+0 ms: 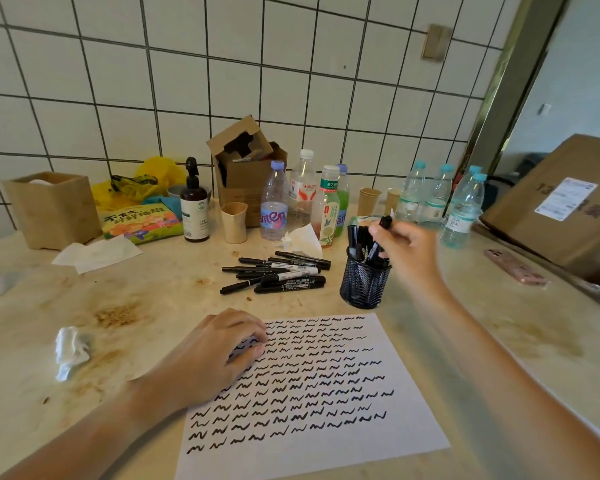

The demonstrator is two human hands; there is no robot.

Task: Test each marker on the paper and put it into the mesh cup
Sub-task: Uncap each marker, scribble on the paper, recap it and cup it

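Note:
A white sheet of paper (326,455) covered in rows of black squiggles lies at the front of the stained table. My left hand (208,355) rests flat on its left edge, fingers curled, holding nothing. Behind the paper stands a black mesh cup (362,285) with several black markers upright in it. My right hand (407,249) hovers over the cup's right rim, gripping a black marker (384,223) whose lower end is inside the cup. A loose pile of black markers (278,271) lies on the table left of the cup.
Several water and drink bottles (274,202) stand behind the cup, with paper cups, an open cardboard box (246,168) and a pump bottle (194,206). A wooden box (52,209) and tissues sit left. A pink phone (515,266) and large carton (561,206) lie right.

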